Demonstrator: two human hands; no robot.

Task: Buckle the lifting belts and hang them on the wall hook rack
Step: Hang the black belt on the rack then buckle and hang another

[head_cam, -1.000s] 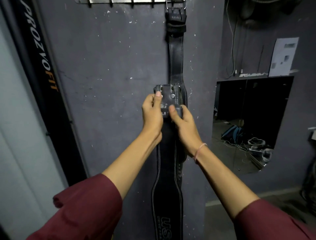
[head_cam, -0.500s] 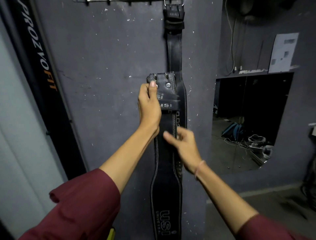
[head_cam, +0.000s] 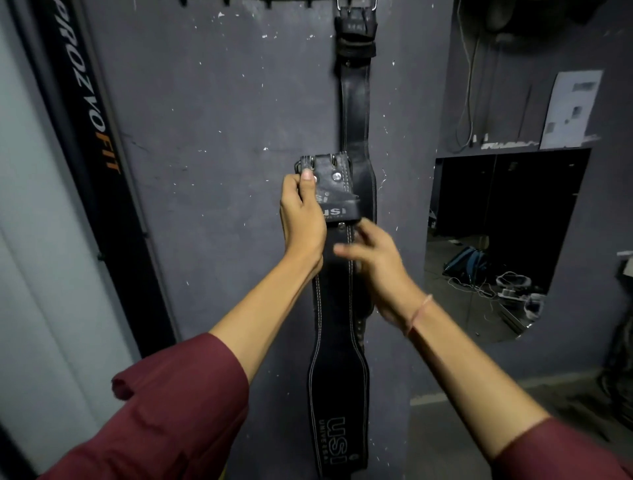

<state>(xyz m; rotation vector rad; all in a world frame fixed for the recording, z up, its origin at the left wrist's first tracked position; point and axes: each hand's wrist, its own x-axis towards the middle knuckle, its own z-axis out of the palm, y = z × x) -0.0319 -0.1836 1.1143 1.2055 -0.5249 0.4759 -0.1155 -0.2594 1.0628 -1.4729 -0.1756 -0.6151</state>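
On the grey wall [head_cam: 222, 102] I see one black belt [head_cam: 354, 102] hanging from the hook rack [head_cam: 260, 2] at the wall's top edge. A second belt [head_cam: 337, 377] dangles in front of it, its folded top end pinched by the left hand [head_cam: 301, 219]. The right hand [head_cam: 380, 267] is blurred at the strap, and I cannot tell whether its fingers grip.

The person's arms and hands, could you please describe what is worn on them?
A loose maroon left sleeve and matching right sleeve end near the elbows. A thin pinkish thread band circles the right wrist. The left hand and right hand wear no gloves.
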